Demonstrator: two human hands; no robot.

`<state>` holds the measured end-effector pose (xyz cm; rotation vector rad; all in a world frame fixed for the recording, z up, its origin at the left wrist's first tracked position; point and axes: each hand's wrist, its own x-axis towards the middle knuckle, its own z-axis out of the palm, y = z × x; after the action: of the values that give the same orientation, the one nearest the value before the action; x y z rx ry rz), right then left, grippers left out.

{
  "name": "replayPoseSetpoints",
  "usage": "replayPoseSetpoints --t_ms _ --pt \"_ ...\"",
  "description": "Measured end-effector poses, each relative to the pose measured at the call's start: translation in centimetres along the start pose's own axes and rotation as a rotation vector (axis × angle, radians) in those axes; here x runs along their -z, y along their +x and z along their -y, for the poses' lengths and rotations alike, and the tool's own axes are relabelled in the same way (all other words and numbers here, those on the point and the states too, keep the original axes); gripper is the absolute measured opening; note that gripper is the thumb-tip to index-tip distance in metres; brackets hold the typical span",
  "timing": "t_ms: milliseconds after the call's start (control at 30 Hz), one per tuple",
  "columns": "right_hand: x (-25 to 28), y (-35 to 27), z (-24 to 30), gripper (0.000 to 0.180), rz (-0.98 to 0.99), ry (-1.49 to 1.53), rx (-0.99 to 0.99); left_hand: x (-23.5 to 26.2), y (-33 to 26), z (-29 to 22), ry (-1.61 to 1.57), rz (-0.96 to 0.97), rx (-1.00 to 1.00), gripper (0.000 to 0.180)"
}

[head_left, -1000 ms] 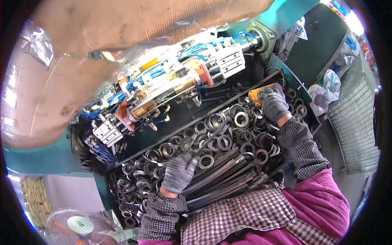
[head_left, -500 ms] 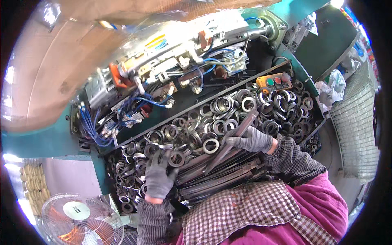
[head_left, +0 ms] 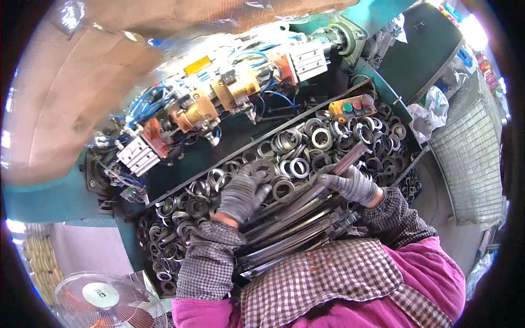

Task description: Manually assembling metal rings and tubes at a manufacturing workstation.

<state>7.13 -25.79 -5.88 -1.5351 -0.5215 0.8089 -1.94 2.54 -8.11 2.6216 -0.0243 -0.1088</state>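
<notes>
A long tray (head_left: pixel 164 192) holds a heap of several grey metal rings (head_left: pixel 322 136). My left hand (head_left: pixel 240 192), in a grey knit glove, lies on the middle of the heap with its fingers curled over a few rings. My right hand (head_left: pixel 353 185), also gloved, is closed around the upper part of a long shiny metal bar (head_left: pixel 350 157) that slants up to the right. More such bars (head_left: pixel 290 235) lie bundled along the tray's near side, just in front of my checked sleeves.
Behind the tray stands a teal machine (head_left: pixel 49 197) with brass-coloured cylinders (head_left: pixel 191 112), blue hoses and grey blocks. An orange button box (head_left: pixel 353 105) sits at the tray's far right. A fan (head_left: pixel 104 298) stands at lower left, and a wire mesh panel (head_left: pixel 470 158) at right.
My right hand came down from the orange button box onto the metal bar. My left hand moved right and up over the rings toward the middle. The view swung a little.
</notes>
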Motion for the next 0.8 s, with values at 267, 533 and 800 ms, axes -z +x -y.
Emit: replayPoseSetpoints --t_ms 267,533,800 --pt "4.5 -1.2 3.5 0.040 0.031 0.260 -0.029 3.6 -2.3 -5.2 0.155 0.135 0.003 0.043" --pt "3.7 0.4 5.2 0.037 0.355 0.252 0.011 0.4 -2.4 -4.9 -0.088 0.141 -0.032 0.022" --pt "-0.9 13.9 6.5 0.033 0.168 0.689 -0.053 5.6 -0.6 -6.7 -0.311 0.260 -0.148 0.041"
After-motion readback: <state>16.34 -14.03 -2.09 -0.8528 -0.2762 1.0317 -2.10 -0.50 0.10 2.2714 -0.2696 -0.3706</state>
